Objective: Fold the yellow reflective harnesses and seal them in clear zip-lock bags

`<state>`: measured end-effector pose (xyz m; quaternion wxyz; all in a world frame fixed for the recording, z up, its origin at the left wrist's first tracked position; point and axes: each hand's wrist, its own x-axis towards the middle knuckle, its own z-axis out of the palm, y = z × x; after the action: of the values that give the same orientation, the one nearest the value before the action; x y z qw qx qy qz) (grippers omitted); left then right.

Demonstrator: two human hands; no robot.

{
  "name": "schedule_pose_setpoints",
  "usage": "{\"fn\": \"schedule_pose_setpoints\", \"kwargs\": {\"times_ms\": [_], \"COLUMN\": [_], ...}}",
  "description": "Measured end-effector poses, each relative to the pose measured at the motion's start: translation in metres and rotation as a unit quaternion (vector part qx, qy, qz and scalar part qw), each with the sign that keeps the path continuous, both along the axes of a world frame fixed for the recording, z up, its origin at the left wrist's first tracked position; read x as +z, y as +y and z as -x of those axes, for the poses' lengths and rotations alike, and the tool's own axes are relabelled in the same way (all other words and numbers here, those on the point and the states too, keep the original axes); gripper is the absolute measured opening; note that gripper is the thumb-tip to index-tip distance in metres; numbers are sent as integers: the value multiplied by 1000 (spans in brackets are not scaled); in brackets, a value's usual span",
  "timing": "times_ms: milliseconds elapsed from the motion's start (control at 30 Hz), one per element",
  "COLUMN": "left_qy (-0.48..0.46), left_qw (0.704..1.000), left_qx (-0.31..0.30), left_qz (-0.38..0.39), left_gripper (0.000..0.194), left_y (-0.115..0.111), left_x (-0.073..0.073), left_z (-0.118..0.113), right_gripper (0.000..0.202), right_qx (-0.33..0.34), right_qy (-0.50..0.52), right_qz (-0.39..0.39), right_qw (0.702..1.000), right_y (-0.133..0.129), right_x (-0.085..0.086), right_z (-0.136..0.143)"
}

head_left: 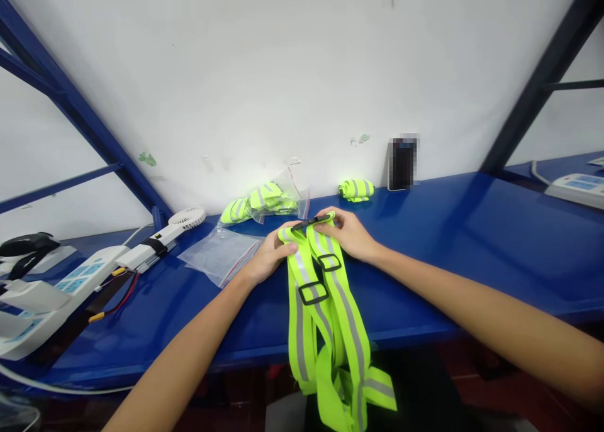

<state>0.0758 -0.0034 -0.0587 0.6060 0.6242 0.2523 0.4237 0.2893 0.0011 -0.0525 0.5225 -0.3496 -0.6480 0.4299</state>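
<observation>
Bright yellow-green reflective straps [349,306] with grey stripes hang from both of my hands over the table's front edge. My left hand [272,253] is closed on the upper left end of the straps, thumb on top. On the other side, my right hand [348,232] pinches the upper right end. Between the hands runs a black buckle [310,222] joining the two strap ends. Two black slide adjusters [313,292] sit lower on the webbing. The loops below droop and overlap, so their lower layout is partly hidden.
On the blue table [425,249] lie clear zip bags [219,253], bagged yellow-green straps [264,199] and a rolled strap [356,189]. A phone-like dark device [402,165] leans on the wall. At left are a white power strip [80,284], a small fan [187,217] and cables.
</observation>
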Motion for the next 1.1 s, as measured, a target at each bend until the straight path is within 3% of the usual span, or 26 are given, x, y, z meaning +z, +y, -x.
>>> {"fn": "schedule_pose_setpoints", "kwargs": {"times_ms": [133, 267, 367, 533, 733, 833, 933, 1100], "left_qy": [-2, -27, -33, -37, -26, -1, 8, 16], "left_qw": [997, 990, 985, 978, 980, 984, 982, 981], "left_qx": [52, 98, 116, 147, 185, 179, 187, 188], "left_qz": [54, 99, 124, 141, 62, 18, -4, -50], "left_gripper": [60, 75, 81, 76, 69, 68, 67, 63], "left_y": [-1, -1, -2, 1, 8, 7, 3, -2], "left_x": [4, 7, 8, 6, -2, -3, 0, 6], "left_z": [-2, -7, -10, -12, -12, -11, -11, -13], "right_gripper": [31, 33, 34, 39, 39, 46, 45, 36], "right_qx": [21, 59, 86, 49, 16, 22, -12, -12], "right_qy": [45, 121, 155, 188, 189, 162, 127, 139], "right_qz": [96, 189, 224, 251, 234, 164, 104, 130], "right_qw": [994, 973, 958, 948, 954, 973, 986, 982], "right_y": [-1, -1, -3, -3, 6, 6, 3, -3], "right_x": [-3, -4, -1, 4, -3, -8, -10, -8], "right_z": [6, 11, 13, 27, 41, 39, 37, 39]}}
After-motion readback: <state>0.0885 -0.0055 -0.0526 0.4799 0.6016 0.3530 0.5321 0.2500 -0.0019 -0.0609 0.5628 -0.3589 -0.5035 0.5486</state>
